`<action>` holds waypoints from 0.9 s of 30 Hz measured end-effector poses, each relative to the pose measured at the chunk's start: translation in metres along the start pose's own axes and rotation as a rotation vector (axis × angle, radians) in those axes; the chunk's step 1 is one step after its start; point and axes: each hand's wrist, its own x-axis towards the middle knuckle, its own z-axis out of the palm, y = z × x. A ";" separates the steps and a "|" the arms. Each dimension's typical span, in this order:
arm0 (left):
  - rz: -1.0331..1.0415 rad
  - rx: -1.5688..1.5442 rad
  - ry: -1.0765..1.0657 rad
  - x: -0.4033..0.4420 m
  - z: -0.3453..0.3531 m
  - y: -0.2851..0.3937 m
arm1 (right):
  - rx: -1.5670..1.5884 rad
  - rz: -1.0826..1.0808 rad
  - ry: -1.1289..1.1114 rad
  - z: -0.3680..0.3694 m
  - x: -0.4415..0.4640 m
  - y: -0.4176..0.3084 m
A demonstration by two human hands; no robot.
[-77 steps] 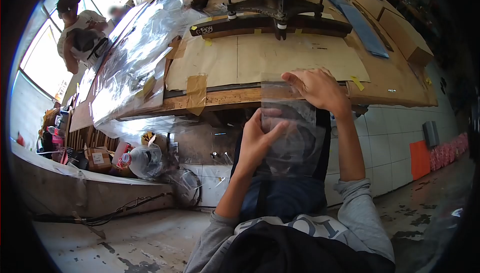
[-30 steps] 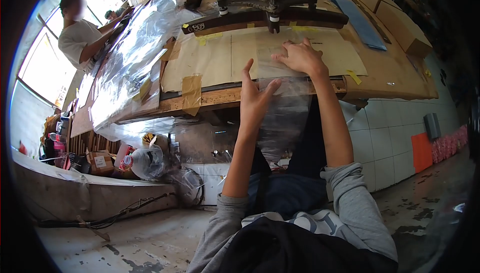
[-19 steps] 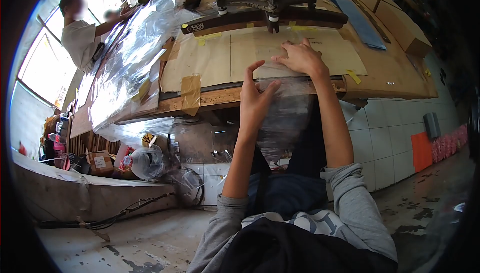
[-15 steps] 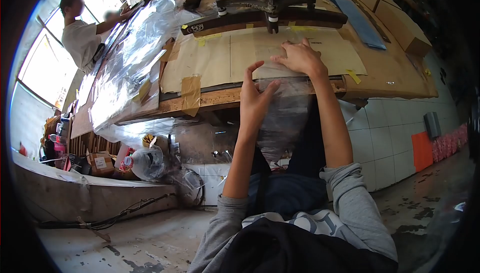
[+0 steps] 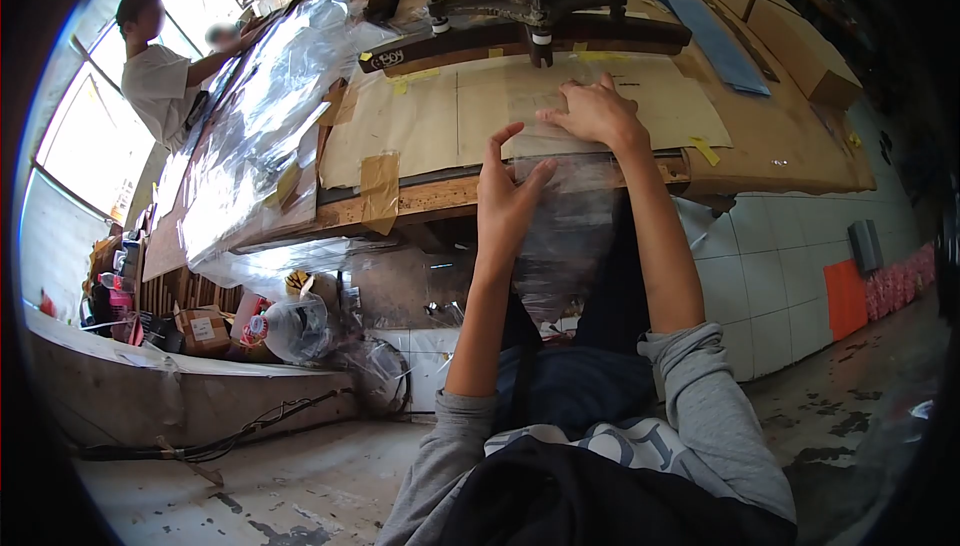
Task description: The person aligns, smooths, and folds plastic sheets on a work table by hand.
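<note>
A clear plastic sheet (image 5: 568, 231) hangs over the front edge of the table, its upper part lying on the tan paper (image 5: 400, 131). My right hand (image 5: 595, 113) rests on the upper part of the plastic, fingers spread. At the left side of the sheet, near the table edge, is my left hand (image 5: 510, 181), with thumb and index finger apart and the other fingers hidden. Behind my hands, a dark metal press bar (image 5: 530, 46) spans the paper. Brown tape (image 5: 380, 193) is stuck over the front edge, left of my left hand.
Shiny plastic sheeting (image 5: 265, 111) covers the left part of the table. A person (image 5: 160, 81) stands beyond it. On the right are a blue strip (image 5: 710, 41) and a cardboard box (image 5: 803, 54). A large clear bottle (image 5: 297, 329) is at the lower left.
Compared with the earliest frame, both hands are farther forward, and the plastic has moved onto the paper. My left index finger has bent since one second ago. The person at the left has turned toward the table.
</note>
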 end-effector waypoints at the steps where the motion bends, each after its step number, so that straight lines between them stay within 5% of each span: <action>1: -0.001 -0.001 0.003 0.000 0.000 0.001 | -0.002 -0.006 0.001 0.001 0.001 0.001; 27: 0.047 0.063 0.014 0.001 0.000 -0.005 | 0.006 -0.015 0.017 0.001 -0.001 0.000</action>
